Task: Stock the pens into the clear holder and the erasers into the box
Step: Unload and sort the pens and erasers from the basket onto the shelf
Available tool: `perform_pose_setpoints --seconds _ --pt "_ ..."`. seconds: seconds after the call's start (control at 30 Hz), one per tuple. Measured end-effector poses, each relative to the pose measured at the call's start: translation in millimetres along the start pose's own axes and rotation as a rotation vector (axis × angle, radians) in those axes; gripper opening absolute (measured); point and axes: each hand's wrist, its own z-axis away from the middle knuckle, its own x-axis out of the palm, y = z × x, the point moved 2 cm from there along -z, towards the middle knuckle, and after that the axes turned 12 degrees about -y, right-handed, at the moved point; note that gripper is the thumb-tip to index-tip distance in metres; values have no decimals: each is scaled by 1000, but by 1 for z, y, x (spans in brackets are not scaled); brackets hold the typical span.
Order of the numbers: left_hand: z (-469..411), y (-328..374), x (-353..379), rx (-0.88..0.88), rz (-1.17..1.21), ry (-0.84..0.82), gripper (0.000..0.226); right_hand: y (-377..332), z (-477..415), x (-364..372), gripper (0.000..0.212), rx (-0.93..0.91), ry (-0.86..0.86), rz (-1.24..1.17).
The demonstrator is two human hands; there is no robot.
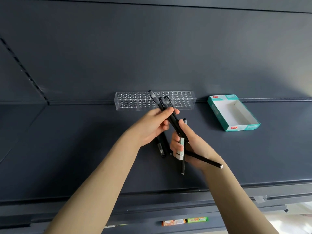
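My left hand (152,126) grips a bunch of black pens (166,109), their capped ends fanned out in front of the clear holder (133,101). The holder is a long acrylic block with many round holes, set against the shelf's back wall, with no pens standing in it. My right hand (187,144) holds two black pens (203,159) and a white eraser (181,149) in a printed sleeve. Another black pen (161,146) lies on the shelf under my left hand. The teal and white box (244,123) lies open and empty to the right.
The dark grey shelf (84,141) has a back wall right behind the holder and a front lip (152,195) below my forearms. Orange and green packets (184,221) sit on a lower level. A slotted upright (25,68) runs along the left.
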Motion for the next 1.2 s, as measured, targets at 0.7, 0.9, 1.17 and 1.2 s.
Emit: perform_pose_setpoints --seconds 0.7,0.9,1.17,1.2 --pt "31 -9 -61 -594 -778 319 33 -2 -11 -26 43 -413 323 -156" --pt "21 -14 -45 -437 -1030 458 45 -3 -10 -25 40 -413 334 -148" --pt "16 -36 -30 -252 -1160 622 34 -1 -10 -25 38 -416 360 -148" --pt "16 -39 -28 -230 -1197 637 27 -1 -11 -25 39 -421 359 -150"
